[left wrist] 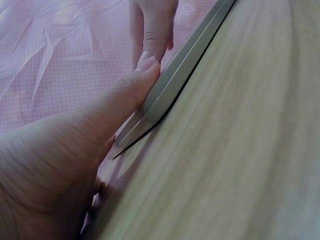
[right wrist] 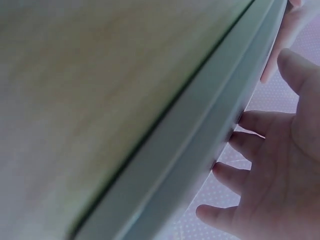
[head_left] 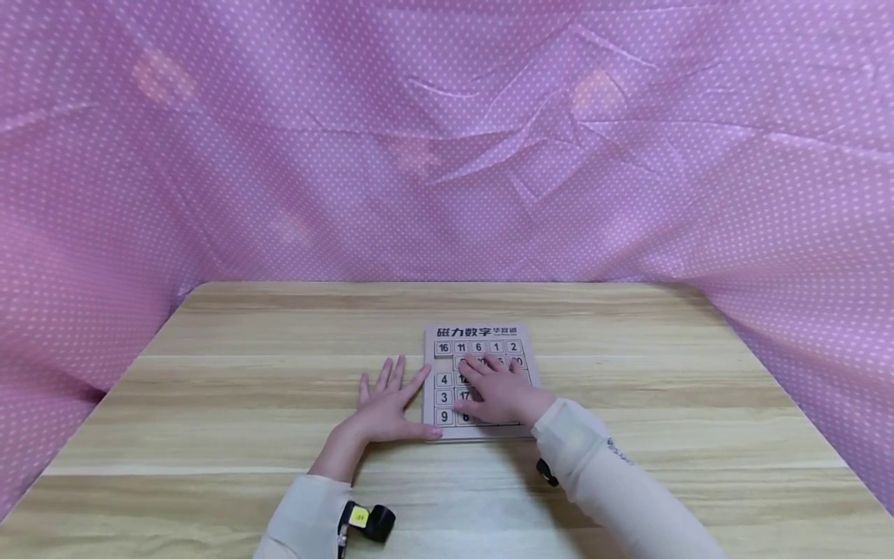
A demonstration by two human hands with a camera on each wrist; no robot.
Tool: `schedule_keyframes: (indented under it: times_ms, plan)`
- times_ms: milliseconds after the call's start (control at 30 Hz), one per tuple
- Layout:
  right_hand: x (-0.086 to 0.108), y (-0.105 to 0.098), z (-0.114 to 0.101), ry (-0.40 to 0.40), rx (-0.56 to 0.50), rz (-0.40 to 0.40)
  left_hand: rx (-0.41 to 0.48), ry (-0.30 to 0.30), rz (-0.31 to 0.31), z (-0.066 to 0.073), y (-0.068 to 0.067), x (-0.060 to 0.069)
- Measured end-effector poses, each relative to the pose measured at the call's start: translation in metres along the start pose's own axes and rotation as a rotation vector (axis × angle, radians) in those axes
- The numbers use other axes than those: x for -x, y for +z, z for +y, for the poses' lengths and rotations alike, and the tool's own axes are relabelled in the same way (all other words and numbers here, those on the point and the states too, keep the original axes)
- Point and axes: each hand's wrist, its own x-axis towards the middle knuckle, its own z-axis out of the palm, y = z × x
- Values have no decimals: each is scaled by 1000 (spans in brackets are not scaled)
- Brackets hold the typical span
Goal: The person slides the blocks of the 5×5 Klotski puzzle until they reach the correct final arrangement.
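A flat sliding number puzzle (head_left: 429, 388) lies on the table, with dark characters along its top and rows of numbered tiles. A gap shows at the left end of its second row. My left hand (head_left: 386, 411) is spread at the puzzle's left side, its thumb (left wrist: 142, 75) resting on the near left corner. Over the tiles lies my right hand (head_left: 504, 390), fingers extended, with fingertips (right wrist: 240, 137) touching the second-row tiles in the right wrist view. Several tiles in the middle and right are hidden beneath it.
The wooden table (head_left: 244, 373) spreads around the puzzle on all sides. Pink dotted cloth (head_left: 447, 194) hangs behind and at both sides of it. A black wrist camera (head_left: 379, 523) sits at the left sleeve.
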Motion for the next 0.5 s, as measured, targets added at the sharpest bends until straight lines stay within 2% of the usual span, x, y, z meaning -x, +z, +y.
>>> schedule_keyframes:
  times_ms: [367,500]
  plan:
    - [4,0,0,-13,-15,5,2,2,3,0,1,0]
    - [13,1,-6,-62,13,2,6,5,1,-1,1,0]
